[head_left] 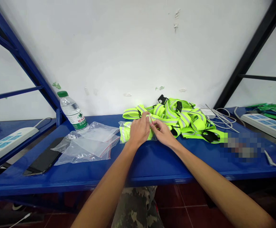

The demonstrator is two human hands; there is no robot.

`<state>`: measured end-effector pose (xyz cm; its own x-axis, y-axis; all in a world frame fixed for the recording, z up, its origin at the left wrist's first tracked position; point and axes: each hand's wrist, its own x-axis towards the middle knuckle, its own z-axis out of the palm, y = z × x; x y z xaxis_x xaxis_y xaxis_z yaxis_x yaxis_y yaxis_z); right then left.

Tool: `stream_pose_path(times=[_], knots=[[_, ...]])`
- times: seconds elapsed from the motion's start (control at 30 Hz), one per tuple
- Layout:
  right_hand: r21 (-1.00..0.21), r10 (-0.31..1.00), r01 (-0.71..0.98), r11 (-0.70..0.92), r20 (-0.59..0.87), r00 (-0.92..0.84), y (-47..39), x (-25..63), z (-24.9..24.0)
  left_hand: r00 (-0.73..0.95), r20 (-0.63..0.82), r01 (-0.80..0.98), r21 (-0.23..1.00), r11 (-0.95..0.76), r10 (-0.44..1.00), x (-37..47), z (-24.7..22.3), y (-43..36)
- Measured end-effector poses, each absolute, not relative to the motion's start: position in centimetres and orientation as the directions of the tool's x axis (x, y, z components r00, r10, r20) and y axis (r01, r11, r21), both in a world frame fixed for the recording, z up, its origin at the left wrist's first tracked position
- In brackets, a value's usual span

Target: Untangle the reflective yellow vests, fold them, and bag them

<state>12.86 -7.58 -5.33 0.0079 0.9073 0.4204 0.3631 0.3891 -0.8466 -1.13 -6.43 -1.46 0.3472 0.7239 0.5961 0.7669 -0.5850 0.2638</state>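
A clear zip bag with a folded neon-yellow reflective strap (pixel 125 133) inside lies on the blue table. My left hand (pixel 140 129) rests over the bag, its fingers closed at the red-lined opening. On the right side of that opening, my right hand (pixel 161 130) pinches the bag's edge between thumb and fingers. Behind and to the right of my hands is a tangled pile of neon-yellow straps (pixel 187 118) with grey stripes and black buckles. Several flat clear zip bags (pixel 90 142) with red seal lines lie to the left.
A water bottle (pixel 73 110) with a green cap stands at the back left, near a black phone (pixel 44 157). White cables (pixel 225 117) and a charger are at the back right. Power strips (pixel 267 126) lie on both sides. The table's front edge (pixel 161 181) is near me.
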Motion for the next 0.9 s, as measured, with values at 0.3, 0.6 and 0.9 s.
stream_pose_path(times=[0.3,0.6,0.9], knots=[[-0.868,0.905,0.302,0.394,0.424,0.038,-7.43,12.94,-5.15,0.349,0.623,0.746,0.267,-0.610,0.700,-0.96,-1.43,-6.63],[-0.862,0.889,0.320,0.393,0.446,0.108,-7.14,13.31,-5.36,0.261,0.635,0.751,0.339,-0.567,0.727,-0.63,-1.50,-6.89],[-0.884,0.869,0.232,0.405,0.451,0.201,-7.61,13.30,-4.87,0.211,0.608,0.880,0.223,-0.420,0.765,-1.09,-1.17,-7.00]])
